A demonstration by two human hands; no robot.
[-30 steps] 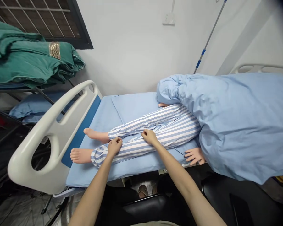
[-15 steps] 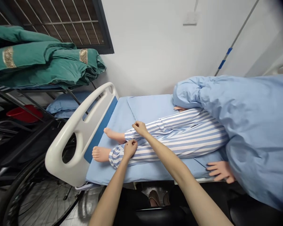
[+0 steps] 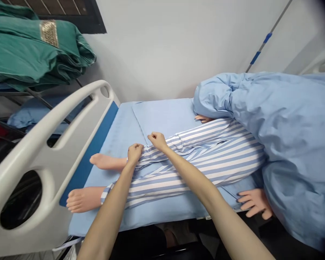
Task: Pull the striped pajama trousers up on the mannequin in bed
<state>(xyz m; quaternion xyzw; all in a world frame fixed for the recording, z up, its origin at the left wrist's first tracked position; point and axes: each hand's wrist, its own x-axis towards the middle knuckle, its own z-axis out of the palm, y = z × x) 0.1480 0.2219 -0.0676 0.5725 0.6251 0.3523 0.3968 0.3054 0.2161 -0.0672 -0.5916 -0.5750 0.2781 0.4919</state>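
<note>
A manikin in blue-and-white striped trousers (image 3: 157, 184) lies on the bed, its near bare foot (image 3: 83, 199) and far bare foot (image 3: 105, 161) toward the footboard. My left hand (image 3: 134, 153) is closed on the trouser cloth of the far leg, a little above the ankle. Just to its right, my right hand (image 3: 157, 141) is curled shut at the upper edge of the same trouser leg. What its fingers hold, if anything, is hidden. My left forearm crosses over the near trouser leg.
The white footboard (image 3: 51, 119) rises at the left. A light-blue sheet (image 3: 162, 112) covers the mattress. A blue quilt (image 3: 284, 119) covers the manikin's upper body, with one manikin hand (image 3: 256, 203) showing. Green folded bedding (image 3: 43, 54) is stacked at upper left.
My left hand has moved from the near trouser leg to the far one. My right hand stays closed over the far leg. The view has shifted closer to the bed.
</note>
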